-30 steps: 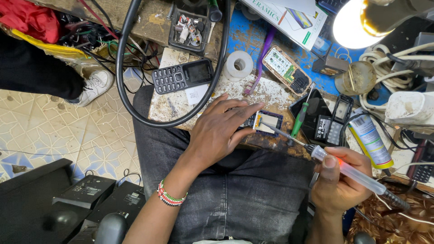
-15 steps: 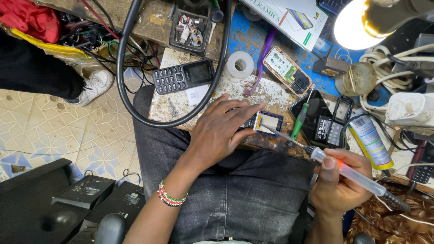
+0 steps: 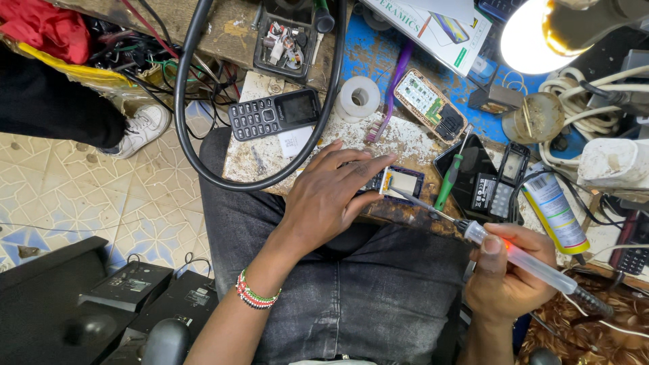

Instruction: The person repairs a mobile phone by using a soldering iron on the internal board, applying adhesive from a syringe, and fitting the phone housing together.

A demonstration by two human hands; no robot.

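Soldering a small phone board.
My left hand (image 3: 331,196) lay spread, pinning the board (image 3: 400,182); my right hand (image 3: 507,277) gripped the soldering iron (image 3: 520,260).

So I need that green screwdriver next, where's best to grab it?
By the green handle, coming from above. The screwdriver stands nearly upright in the picture, beside the soldering iron tip that the right hand holds, so take its upper end, clear of the tip.
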